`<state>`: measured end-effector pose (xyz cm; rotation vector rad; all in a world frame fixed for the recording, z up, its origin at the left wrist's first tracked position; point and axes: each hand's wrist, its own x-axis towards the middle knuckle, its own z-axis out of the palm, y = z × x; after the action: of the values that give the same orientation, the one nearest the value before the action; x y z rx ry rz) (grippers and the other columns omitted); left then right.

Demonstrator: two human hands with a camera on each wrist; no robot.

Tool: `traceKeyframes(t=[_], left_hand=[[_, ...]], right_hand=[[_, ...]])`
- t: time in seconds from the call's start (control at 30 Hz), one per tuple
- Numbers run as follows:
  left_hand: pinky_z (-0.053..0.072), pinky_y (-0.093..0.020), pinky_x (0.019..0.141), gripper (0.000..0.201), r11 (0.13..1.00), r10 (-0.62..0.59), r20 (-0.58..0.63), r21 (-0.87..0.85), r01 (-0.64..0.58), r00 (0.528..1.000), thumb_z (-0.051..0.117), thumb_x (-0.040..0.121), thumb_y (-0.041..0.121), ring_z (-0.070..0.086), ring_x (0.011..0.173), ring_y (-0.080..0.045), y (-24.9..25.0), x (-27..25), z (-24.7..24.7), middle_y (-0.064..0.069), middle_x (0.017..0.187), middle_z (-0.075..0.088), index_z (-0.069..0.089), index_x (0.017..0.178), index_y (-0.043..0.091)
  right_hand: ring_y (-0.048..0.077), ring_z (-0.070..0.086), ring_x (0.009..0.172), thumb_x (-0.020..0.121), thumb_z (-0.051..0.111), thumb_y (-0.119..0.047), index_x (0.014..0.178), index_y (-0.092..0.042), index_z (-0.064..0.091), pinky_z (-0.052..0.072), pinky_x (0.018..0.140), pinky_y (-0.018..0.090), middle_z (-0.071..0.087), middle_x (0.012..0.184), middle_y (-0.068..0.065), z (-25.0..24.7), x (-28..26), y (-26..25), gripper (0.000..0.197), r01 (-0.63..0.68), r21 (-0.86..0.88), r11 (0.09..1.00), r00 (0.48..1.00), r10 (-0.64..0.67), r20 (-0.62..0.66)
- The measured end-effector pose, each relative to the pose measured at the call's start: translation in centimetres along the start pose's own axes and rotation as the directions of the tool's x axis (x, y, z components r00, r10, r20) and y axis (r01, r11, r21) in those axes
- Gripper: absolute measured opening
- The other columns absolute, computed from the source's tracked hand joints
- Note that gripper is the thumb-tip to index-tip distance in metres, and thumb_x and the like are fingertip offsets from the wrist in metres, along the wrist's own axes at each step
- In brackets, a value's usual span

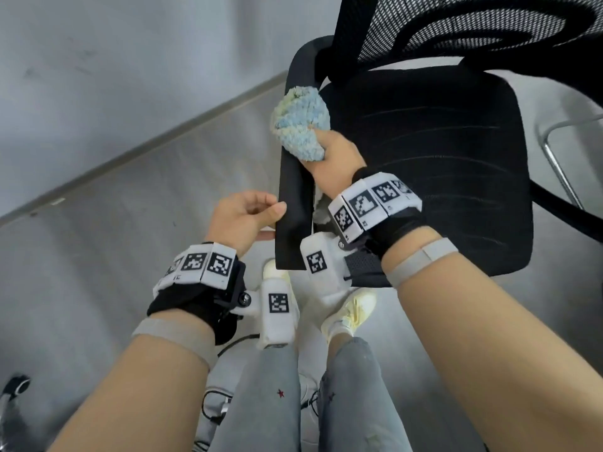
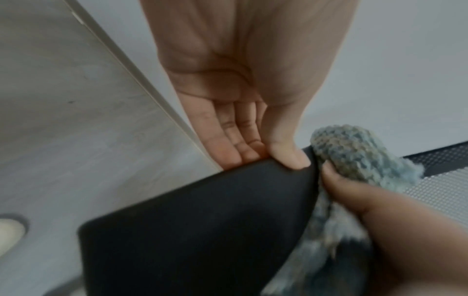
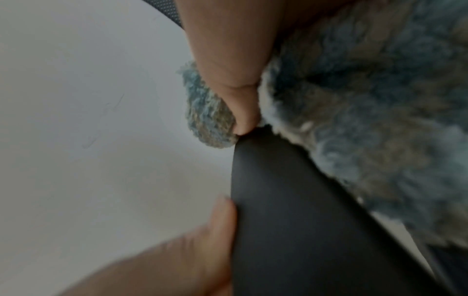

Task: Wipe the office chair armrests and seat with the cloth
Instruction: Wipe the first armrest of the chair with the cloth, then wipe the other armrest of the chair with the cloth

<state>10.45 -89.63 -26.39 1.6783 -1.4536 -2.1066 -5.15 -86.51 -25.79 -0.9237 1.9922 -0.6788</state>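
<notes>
1. Office chair (image 1: 424,151): black; padded seat (image 1: 440,177) below a mesh backrest (image 1: 456,31). It stands on a grey floor (image 1: 114,239), near a pale wall (image 1: 114,60) with a skirting strip along its base.
2. Armrest (image 1: 295,203): black, smooth, long and narrow, on the side of the seat toward the wall. Both hands are on it.
3. Cloth (image 1: 301,120): fluffy, blue and cream, bunched into a wad. It lies against the armrest about halfway along, on the top and the seat-side face. A loose tail hangs down by the right wrist.
4. Right hand (image 1: 332,151): fingers curled around the cloth, gripping it and pressing it on the armrest. In the right wrist view one fingertip (image 3: 243,120) touches the armrest edge between folds of cloth.
5. Left hand (image 1: 241,216): holds the near part of the armrest, thumb (image 2: 291,158) on top, straight fingers (image 2: 228,152) under the outer edge. It sits just beside the cloth, apart from the right hand.
6. Wrist bands: black straps carrying white blocks with square black-and-white markers, one set on each wrist.
7. Person's lower body: grey trousers (image 1: 270,402) and pale shoes (image 1: 352,311), standing on the floor below the near end of the armrest.
</notes>
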Motion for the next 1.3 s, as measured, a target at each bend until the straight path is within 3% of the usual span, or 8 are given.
traceKeyframes(t=[0.47, 0.6, 0.77, 0.83, 0.97, 1.07, 1.2, 1.3], left_hand=[[0.058, -0.023, 0.065, 0.022, 0.995, 0.014, -0.094, -0.094, -0.023, 0.996, 0.053, 0.088, 0.034, 0.065, 0.076, -0.013, 2.5, -0.8, 1.7, -0.003, 0.085, 0.067, 0.063, 0.081, 0.015], [0.054, -0.021, 0.070, 0.018, 0.984, 0.057, -0.127, -0.163, -0.077, 0.990, 0.049, 0.091, 0.030, 0.064, 0.084, -0.009, 4.1, -0.6, 2.3, 0.004, 0.090, 0.068, 0.063, 0.087, 0.019], [0.049, -0.018, 0.088, 0.026, 0.945, 0.216, -0.272, -0.183, -0.271, 0.938, 0.051, 0.090, 0.013, 0.064, 0.090, 0.002, 4.9, -1.5, 4.1, 0.012, 0.096, 0.066, 0.061, 0.114, 0.010], [0.048, -0.014, 0.084, 0.026, 0.926, 0.275, -0.305, -0.172, -0.337, 0.912, 0.052, 0.087, 0.010, 0.064, 0.090, 0.004, 4.9, -2.1, 6.4, 0.013, 0.097, 0.065, 0.063, 0.111, 0.016], [0.047, -0.021, 0.086, 0.023, 0.946, 0.272, -0.123, -0.149, -0.289, 0.954, 0.052, 0.087, 0.013, 0.062, 0.096, -0.001, 4.7, -3.3, 14.3, 0.013, 0.098, 0.065, 0.064, 0.095, 0.031], [0.048, -0.026, 0.090, 0.023, 0.976, 0.199, 0.067, -0.104, -0.192, 0.978, 0.048, 0.091, 0.015, 0.062, 0.101, -0.006, 4.1, -4.0, 21.0, 0.010, 0.104, 0.065, 0.062, 0.101, 0.030], [0.050, -0.028, 0.091, 0.025, 0.993, 0.119, 0.251, -0.031, -0.115, 0.961, 0.048, 0.091, 0.018, 0.062, 0.105, -0.007, 3.4, -4.8, 28.8, 0.008, 0.111, 0.065, 0.060, 0.111, 0.028], [0.049, -0.030, 0.094, 0.030, 0.995, 0.061, 0.362, 0.050, -0.085, 0.930, 0.046, 0.092, 0.019, 0.060, 0.110, -0.009, 2.9, -5.1, 33.3, 0.006, 0.116, 0.063, 0.056, 0.120, 0.024]], right_hand=[[0.035, 0.051, 0.103, 0.084, 0.048, 0.007, 0.117, -0.015, 0.059, 0.041, 0.088, 0.028, 0.041, 0.099, 0.005, 4.0, -7.4, 2.5, 0.042, -0.054, 0.257, 0.965, 0.997, 0.065, -0.035], [0.024, 0.050, 0.097, 0.087, 0.052, -0.003, 0.120, -0.009, 0.057, 0.036, 0.075, 0.001, 0.045, 0.095, 0.003, 2.5, -6.2, 2.0, 0.034, -0.006, 0.338, 0.941, 0.999, 0.021, -0.042], [0.042, 0.057, 0.098, 0.078, 0.050, -0.010, 0.107, -0.002, 0.063, 0.047, 0.089, 0.046, 0.062, 0.101, 0.030, -3.3, -7.2, 5.4, 0.033, 0.033, 0.346, 0.937, 0.999, -0.027, -0.022], [0.042, 0.057, 0.103, 0.082, 0.054, -0.003, 0.108, 0.000, 0.062, 0.049, 0.090, 0.042, 0.061, 0.108, 0.033, -6.4, -8.6, 7.4, 0.027, -0.042, 0.394, 0.918, 0.998, 0.058, -0.029], [0.013, 0.057, 0.088, 0.082, 0.060, 0.002, 0.109, 0.001, 0.059, 0.044, 0.064, 0.006, 0.069, 0.107, 0.016, -12.5, -11.6, 12.5, 0.027, -0.159, 0.501, 0.851, 0.965, 0.242, -0.104], [0.006, 0.058, 0.062, 0.080, 0.062, -0.014, 0.076, -0.016, 0.066, 0.047, 0.063, 0.018, 0.069, 0.061, -0.009, -17.0, -14.5, 15.4, 0.006, -0.141, 0.458, 0.878, 0.927, 0.280, -0.251], [0.015, 0.054, 0.083, 0.075, 0.055, -0.027, 0.088, -0.009, 0.068, 0.026, 0.112, 0.040, 0.066, 0.083, 0.004, -23.1, -17.9, 19.3, 0.025, -0.136, 0.267, 0.954, 0.842, 0.253, -0.476], [0.019, 0.058, 0.089, 0.074, 0.060, -0.024, 0.088, -0.025, 0.067, 0.016, 0.115, 0.053, 0.061, 0.081, -0.003, -26.8, -19.3, 22.9, 0.016, -0.192, 0.275, 0.942, 0.771, 0.318, -0.552]])
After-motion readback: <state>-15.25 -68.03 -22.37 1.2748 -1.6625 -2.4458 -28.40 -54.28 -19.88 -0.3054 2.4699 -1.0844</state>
